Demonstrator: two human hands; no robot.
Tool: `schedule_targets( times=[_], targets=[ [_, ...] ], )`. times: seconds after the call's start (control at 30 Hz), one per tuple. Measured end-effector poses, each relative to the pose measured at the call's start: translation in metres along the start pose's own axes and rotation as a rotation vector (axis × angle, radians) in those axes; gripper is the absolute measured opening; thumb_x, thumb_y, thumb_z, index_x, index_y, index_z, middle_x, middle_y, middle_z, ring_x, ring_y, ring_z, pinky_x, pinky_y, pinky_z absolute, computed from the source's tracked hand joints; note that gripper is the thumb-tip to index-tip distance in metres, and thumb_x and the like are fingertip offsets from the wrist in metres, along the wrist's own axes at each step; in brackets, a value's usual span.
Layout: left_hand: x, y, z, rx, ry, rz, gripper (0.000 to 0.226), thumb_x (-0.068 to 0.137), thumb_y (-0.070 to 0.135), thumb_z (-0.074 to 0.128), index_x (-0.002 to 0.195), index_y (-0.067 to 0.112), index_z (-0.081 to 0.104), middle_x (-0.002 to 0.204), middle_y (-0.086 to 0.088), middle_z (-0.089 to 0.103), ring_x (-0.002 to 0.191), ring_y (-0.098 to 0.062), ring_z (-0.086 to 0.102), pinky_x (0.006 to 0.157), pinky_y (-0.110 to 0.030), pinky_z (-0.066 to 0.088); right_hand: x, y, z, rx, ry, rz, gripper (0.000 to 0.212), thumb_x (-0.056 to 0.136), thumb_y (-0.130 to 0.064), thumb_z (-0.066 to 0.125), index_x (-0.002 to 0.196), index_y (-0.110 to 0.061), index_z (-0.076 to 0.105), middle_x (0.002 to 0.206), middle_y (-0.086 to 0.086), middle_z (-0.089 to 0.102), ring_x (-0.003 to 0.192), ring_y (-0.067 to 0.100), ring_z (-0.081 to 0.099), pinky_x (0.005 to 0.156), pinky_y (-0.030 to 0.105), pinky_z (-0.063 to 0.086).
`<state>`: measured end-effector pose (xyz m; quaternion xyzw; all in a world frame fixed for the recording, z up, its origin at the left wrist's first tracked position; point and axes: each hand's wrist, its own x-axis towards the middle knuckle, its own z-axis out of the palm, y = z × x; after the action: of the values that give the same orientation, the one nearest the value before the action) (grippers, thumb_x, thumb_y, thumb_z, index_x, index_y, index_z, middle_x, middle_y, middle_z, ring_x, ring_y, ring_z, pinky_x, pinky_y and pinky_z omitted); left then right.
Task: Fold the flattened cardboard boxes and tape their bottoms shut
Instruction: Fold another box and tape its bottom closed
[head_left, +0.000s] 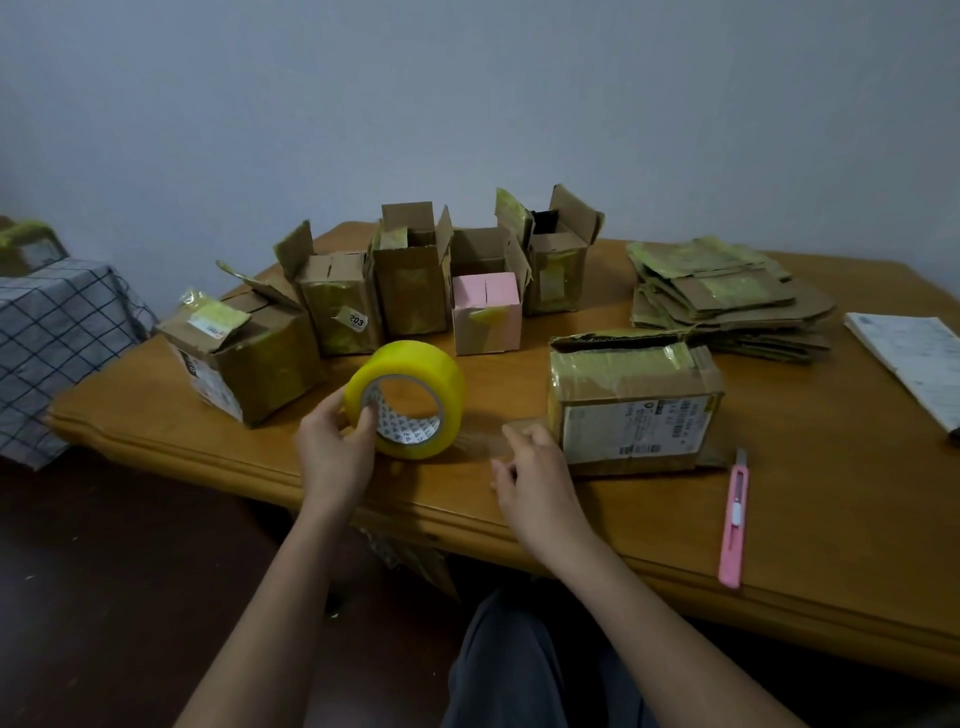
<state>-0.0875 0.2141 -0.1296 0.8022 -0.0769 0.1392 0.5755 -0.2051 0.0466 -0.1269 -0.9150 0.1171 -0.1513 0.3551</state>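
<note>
left hand (335, 447) grips yellow tape roll (408, 397) as anchor | right hand (530, 467) pinches drawn strip (480, 434) toward box (636, 402), frame centre

Wooden desk (779, 519) carrying a row of folded cardboard boxes (410, 280), one taped box (634, 405) lying nearer, a stack of flattened boxes (727, 296), pink utility knife (733, 519), perhaps a notebook (914, 358) at right.

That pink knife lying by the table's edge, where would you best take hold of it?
Probably the pink utility knife is best gripped round its long pink handle, from above and across its narrow sides. It lies flat on the table with its blade tip pointing away toward the box, so stay on the near half.
</note>
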Motion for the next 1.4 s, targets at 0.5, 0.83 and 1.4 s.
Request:
schedule_targets(
  times=[0.5, 0.83, 1.4],
  targets=[
    [-0.014, 0.01, -0.013, 0.223, 0.059, -0.024, 0.057, 0.085, 0.029, 0.076, 0.135, 0.01, 0.056, 0.126, -0.007, 0.06, 0.095, -0.011, 0.056, 0.07, -0.022, 0.046, 0.053, 0.024, -0.004, -0.08, -0.14, -0.08, 0.034, 0.102, -0.023, 0.044, 0.134, -0.021, 0.056, 0.137, -0.001, 0.043, 0.126, 0.016, 0.029, 0.109, 0.033, 0.026],
    [-0.061, 0.027, 0.009, 0.154, 0.096, 0.383, 0.012, 0.087, 0.004, 0.07, 0.099, 0.008, 0.067, 0.093, 0.0, 0.064, 0.082, -0.008, 0.061, 0.075, -0.017, 0.05, 0.061, 0.035, 0.003, -0.178, -0.22, -0.152, 0.026, 0.101, -0.03, 0.045, 0.123, -0.029, 0.058, 0.144, -0.014, 0.044, 0.134, 0.013, 0.032, 0.109, 0.037, 0.022],
    [-0.031, 0.016, 0.013, 0.232, -0.321, 0.154, 0.035, 0.092, 0.027, 0.068, 0.123, 0.011, 0.067, 0.119, -0.001, 0.067, 0.107, -0.012, 0.06, 0.082, -0.015, 0.043, 0.049, 0.03, -0.009, 0.099, -0.174, -0.174, 0.016, 0.096, -0.008, 0.052, 0.091, -0.02, 0.063, 0.093, -0.007, 0.054, 0.09, 0.014, 0.054, 0.083, 0.037, 0.047]
  ],
)
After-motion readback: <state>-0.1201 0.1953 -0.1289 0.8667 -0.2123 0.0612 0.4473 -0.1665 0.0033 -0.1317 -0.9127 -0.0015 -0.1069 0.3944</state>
